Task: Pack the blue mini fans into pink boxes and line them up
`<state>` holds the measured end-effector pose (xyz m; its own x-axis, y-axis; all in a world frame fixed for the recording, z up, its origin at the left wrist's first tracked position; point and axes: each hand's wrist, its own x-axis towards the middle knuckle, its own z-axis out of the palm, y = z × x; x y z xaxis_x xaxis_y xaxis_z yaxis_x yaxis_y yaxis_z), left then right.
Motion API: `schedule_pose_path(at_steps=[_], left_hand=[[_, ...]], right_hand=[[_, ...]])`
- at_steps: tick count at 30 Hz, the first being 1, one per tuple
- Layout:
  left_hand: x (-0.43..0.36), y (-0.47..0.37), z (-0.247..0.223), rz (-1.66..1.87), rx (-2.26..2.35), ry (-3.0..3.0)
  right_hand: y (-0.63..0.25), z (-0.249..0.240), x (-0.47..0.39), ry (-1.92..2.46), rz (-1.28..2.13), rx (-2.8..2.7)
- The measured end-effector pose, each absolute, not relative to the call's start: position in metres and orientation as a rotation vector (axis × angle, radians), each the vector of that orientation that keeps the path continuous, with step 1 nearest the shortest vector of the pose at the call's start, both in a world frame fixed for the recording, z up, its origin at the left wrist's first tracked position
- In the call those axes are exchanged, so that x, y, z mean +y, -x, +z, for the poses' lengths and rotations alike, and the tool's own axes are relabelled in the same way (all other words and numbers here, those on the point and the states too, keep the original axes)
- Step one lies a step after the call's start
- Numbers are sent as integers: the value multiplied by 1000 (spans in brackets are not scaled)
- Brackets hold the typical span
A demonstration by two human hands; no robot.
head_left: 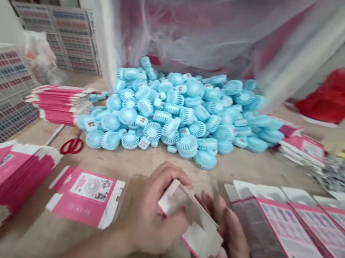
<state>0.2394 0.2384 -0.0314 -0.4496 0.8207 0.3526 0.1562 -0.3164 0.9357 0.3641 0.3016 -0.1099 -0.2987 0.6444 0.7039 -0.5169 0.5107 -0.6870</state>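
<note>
Between my two hands is a small cardboard box (206,239) with a pale inside and pink edges, its open end and flaps turned toward me. My left hand (160,216) grips the box's left side, with the thumb at its opening. On the other side my right hand (229,241) holds it, fingers curled around the back and lower corner; both hands are somewhat blurred. A flattened pink box (87,196) lies on the table left of my left hand. Behind the hands rises a pile of light blue mini fans (169,110).
Stacks of flat pink boxes (5,184) lie at the left, more (60,102) behind them. Red-handled scissors (72,146) rest near the pile. Rows of pink-edged boxes (299,240) stand at right. A translucent plastic sheet (204,23) hangs behind the fans.
</note>
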Motion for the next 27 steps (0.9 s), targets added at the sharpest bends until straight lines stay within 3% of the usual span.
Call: schedule_pose_path(at_steps=[9,12,17,22,27], left_hand=[[246,-238,-55,1652,1031,-1415],[255,-241,-61,1722,1008,-1270],[251,-255,-61,1669,1467,-989],[239,-255,-83,1781,1287,-661],[231,-251,-100,1465,1137,-101]], right_hand=[[-369,-108,313,251,1025,-1446],[-366,-118,313,266,1005,-1498],[-360,-125,312,257,1152,-1446],[-373,-137,312,192,1036,-1685],[-385,-163,302,245,1021,-1791]])
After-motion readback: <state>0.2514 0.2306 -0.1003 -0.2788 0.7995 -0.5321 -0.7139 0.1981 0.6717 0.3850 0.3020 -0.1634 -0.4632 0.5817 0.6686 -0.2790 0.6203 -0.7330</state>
